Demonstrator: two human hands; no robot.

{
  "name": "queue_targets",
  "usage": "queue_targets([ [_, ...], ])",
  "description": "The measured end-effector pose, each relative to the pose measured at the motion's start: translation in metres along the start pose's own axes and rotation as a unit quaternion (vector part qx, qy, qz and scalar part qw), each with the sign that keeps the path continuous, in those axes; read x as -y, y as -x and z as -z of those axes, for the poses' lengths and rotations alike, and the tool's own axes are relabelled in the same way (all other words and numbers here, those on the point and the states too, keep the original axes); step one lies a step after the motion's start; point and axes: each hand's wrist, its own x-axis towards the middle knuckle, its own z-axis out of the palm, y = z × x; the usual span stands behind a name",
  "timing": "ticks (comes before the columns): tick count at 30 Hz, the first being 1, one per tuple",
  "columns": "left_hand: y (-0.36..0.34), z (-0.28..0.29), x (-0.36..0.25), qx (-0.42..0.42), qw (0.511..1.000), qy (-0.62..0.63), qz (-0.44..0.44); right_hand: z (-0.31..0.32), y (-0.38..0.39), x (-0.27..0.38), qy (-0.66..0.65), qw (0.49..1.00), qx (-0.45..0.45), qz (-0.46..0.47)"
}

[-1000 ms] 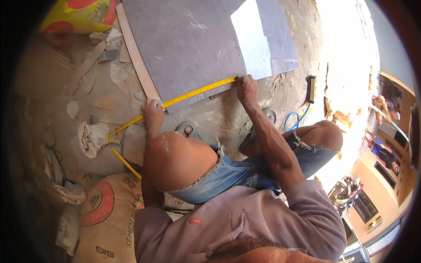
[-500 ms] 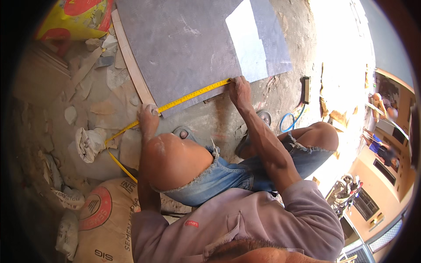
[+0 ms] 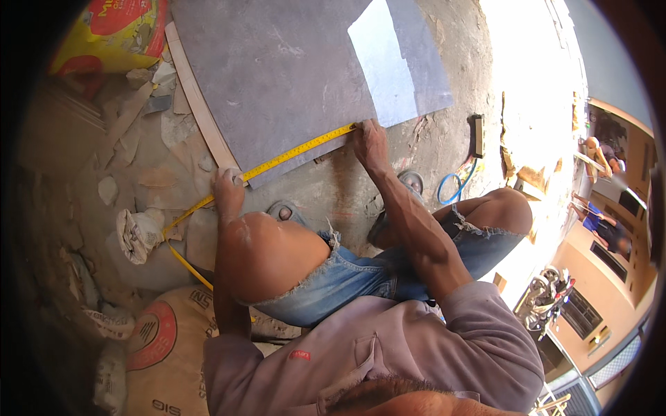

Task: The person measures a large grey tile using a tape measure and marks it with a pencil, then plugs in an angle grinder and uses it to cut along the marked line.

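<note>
A large grey tile [image 3: 277,76] lies on the ground in front of me. The yellow blade of a tape measure [image 3: 298,150] stretches along its near edge. My left hand [image 3: 227,194] is closed on the blade by the tile's near left corner. Farther right, my right hand [image 3: 371,144] pinches the blade's end at the same edge. Beyond my left hand the blade runs on, bends sharply beside a crumpled white bag, and passes behind my left forearm. A narrow pale strip [image 3: 198,97] lies along the tile's left side, its lower end beside my left hand.
Broken tile pieces [image 3: 159,177] litter the ground at left, near the crumpled white bag [image 3: 139,234]. A cement sack [image 3: 173,353] stands at lower left, a yellow-red sack [image 3: 111,38] at upper left. A block-shaped tool [image 3: 477,135] and blue cord [image 3: 449,188] lie right. Other people are far right.
The whole view has shifted slightly, so the scene sits a little farther left. Both hands keep their hold on the tape measure at the tile's near edge.
</note>
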Motion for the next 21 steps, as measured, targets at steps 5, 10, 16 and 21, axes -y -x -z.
queue_targets([
  [5, -0.005, 0.001, -0.002, -0.001, 1.0, 0.024, 0.002, 0.003, 0.007, -0.002, 0.002, 1.0, 0.02, -0.008],
  [10, -0.002, 0.002, -0.002, 0.003, 0.999, 0.039, -0.001, 0.002, 0.005, 0.001, 0.007, 1.0, 0.008, -0.009],
  [16, -0.001, 0.003, -0.001, 0.012, 0.999, 0.042, -0.002, 0.0, -0.001, 0.003, -0.008, 1.0, -0.013, -0.005],
  [21, -0.005, 0.005, -0.007, 0.012, 1.0, 0.024, 0.012, 0.001, 0.0, 0.002, 0.001, 1.0, 0.016, -0.009],
])
